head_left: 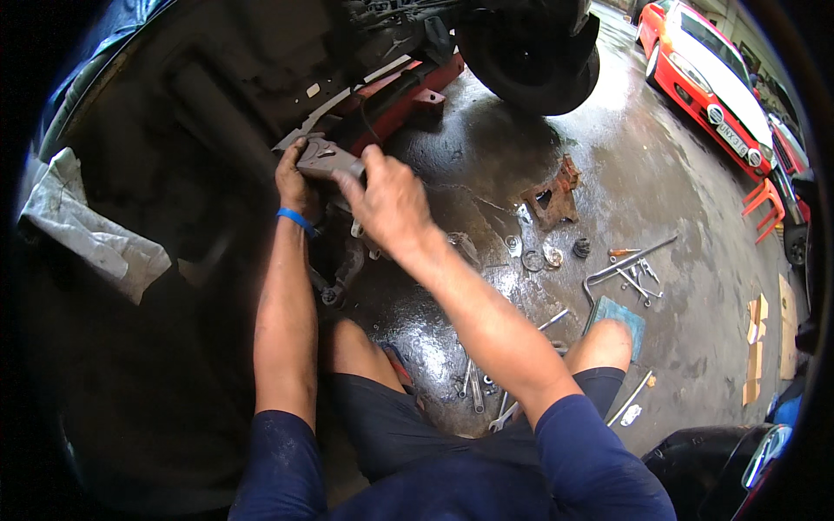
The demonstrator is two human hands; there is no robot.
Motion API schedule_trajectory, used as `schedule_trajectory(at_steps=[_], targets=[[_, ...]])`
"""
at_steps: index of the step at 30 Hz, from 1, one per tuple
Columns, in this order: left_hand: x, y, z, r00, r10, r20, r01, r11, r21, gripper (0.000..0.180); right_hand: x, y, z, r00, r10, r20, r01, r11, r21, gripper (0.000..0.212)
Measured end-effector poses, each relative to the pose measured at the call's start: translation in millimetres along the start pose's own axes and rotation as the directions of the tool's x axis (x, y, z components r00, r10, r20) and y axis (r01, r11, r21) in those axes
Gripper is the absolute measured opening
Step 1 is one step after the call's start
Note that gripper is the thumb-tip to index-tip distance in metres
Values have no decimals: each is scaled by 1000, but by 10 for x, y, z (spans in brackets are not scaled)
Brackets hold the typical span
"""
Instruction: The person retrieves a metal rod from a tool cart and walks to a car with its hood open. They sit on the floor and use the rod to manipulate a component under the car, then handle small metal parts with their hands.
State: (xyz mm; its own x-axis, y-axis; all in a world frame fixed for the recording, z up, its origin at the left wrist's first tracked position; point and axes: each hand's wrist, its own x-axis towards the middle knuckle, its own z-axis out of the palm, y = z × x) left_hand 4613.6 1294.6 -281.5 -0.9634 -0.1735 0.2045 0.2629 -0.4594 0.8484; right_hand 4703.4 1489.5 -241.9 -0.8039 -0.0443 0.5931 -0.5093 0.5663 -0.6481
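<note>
A grey metal bracket [325, 160] with a slot in its face is raised in front of me, close to the car's underside. My left hand [296, 181], a blue band on its wrist, is wrapped round the bracket's left side. At the other end my right hand [393, 206] is closed, its thumb and forefinger against the metal. Slight blur covers the right fingers, and anything small under them is hidden. Below the hands is a greasy metal arm [346, 271] with a bushing at its lower end.
Wet concrete floor holds a rusty bracket [552, 198], round parts [553, 255], wrenches [476, 388], a long bent bar [618, 269] and a teal box [622, 318]. A wheel [532, 65] hangs ahead. White cloth [94, 226] lies left; a red car [705, 76] stands far right.
</note>
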Motion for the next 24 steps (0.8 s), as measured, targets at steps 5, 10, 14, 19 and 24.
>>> schedule_trajectory(at_steps=[5,10,14,19,24], targets=[[74,-28,-65,966,218,-139,-168,937,305,33,288,225,130,983,184,-11,-178,963,203,36],[-17,-89,24,903,418,-95,-300,775,556,31,1109,563,464,937,313,156,-338,925,176,42],[-108,-34,132,849,528,-13,-391,645,657,38,1035,431,354,976,209,54,-215,961,174,42],[7,-6,-9,999,-9,-47,7,998,-59,43,66,-18,24,998,39,-44,-25,958,286,35],[165,120,-212,995,-93,22,91,991,100,43,-279,-394,208,997,7,-79,15,960,278,44]])
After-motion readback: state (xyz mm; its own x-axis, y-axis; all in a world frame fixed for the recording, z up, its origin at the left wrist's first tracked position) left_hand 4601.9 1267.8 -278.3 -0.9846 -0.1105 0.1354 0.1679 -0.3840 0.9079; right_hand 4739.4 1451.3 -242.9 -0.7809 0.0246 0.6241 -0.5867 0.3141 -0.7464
